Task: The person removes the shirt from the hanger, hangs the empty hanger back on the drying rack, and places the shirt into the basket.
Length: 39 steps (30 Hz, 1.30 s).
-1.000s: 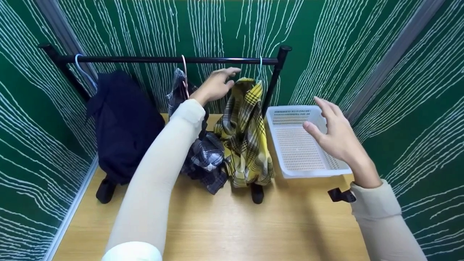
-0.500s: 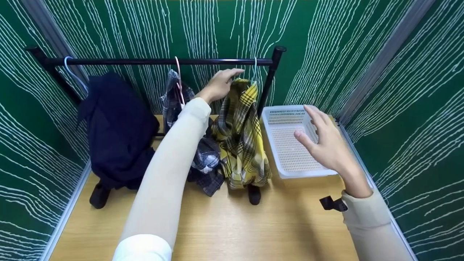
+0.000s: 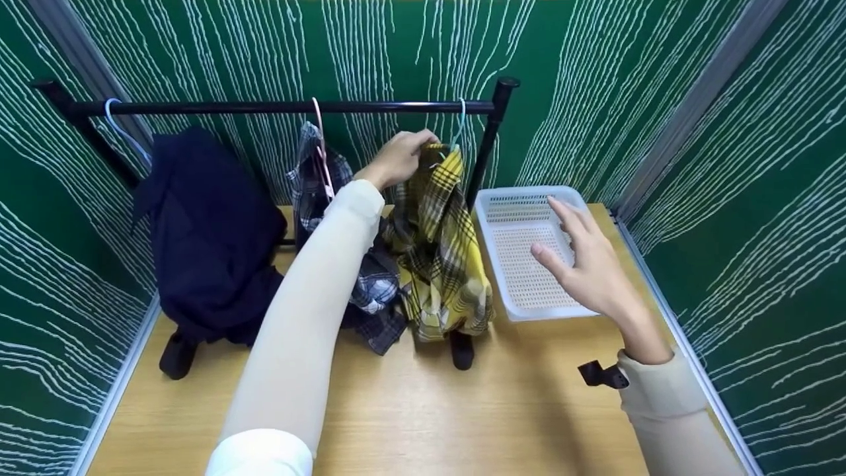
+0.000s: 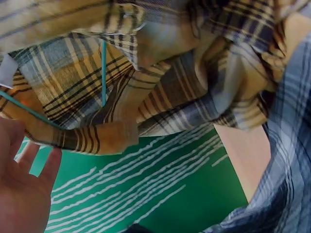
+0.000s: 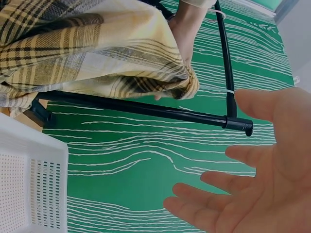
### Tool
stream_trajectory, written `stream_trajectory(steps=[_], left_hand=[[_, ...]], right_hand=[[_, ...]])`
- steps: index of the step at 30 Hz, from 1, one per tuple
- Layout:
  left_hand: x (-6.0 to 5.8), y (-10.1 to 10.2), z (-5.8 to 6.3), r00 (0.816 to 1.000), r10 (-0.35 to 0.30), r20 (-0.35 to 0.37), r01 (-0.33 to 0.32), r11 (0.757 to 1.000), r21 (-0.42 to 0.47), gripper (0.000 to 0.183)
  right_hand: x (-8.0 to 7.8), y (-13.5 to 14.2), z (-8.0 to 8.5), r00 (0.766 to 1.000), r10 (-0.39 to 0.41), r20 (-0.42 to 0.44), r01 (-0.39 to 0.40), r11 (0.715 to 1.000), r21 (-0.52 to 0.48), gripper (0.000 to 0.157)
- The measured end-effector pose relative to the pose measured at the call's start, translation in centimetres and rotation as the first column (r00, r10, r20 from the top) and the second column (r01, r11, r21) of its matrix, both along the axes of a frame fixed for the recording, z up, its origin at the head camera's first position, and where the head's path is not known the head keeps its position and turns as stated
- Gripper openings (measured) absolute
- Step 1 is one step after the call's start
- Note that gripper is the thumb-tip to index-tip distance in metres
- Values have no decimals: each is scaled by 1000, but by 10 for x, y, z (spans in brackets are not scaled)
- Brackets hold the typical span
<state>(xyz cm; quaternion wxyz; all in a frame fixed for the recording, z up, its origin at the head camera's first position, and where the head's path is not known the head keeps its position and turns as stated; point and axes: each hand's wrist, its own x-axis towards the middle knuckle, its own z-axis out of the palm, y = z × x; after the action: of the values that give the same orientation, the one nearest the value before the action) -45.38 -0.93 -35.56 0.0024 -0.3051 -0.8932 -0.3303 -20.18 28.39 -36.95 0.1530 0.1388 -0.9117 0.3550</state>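
While left grip [image 3: 398,157] holds, yellow shirt [image 3: 457,248] below

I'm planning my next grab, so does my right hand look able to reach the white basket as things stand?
Likely yes: the right hand is open, holds nothing and overlaps the white basket in the head view, with nothing visible between them.

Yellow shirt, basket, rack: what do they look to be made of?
Yellow shirt: matte woven cloth, by its plaid and soft folds; cotton or a blend, can't tell.
Basket: white, satin, likely molded plastic, judging by the even perforations and rounded rim.
Rack: glossy black tube with a bright highlight; probably coated metal, though plastic isn't ruled out.
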Motion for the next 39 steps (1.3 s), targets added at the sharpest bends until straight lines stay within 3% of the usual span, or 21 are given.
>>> stream_trajectory(steps=[9, 17, 25, 31, 39], left_hand=[[-1, -14, 2, 999, -2, -40, -3, 993, -119, 55], [1, -18, -1, 997, -34, -76, 24, 992, -122, 25], [-1, -19, -4, 989, -22, -146, -1, 987, -159, 18], [-1, -22, -6, 989, -68, -135, 49, 989, -138, 16], [3, -27, -4, 989, -45, -141, 31, 995, -99, 17]], right_hand=[[-2, -2, -4, 1000, -2, 10, 1, 1000, 24, 72], [-1, -3, -4, 1000, -6, 27, 6, 999, 32, 73], [-1, -1, -5, 999, -11, 47, 9, 1000, 25, 74], [-2, 0, -8, 999, -2, 47, 1, 999, 32, 74], [-3, 1, -8, 999, -5, 52, 3, 1000, 30, 74]])
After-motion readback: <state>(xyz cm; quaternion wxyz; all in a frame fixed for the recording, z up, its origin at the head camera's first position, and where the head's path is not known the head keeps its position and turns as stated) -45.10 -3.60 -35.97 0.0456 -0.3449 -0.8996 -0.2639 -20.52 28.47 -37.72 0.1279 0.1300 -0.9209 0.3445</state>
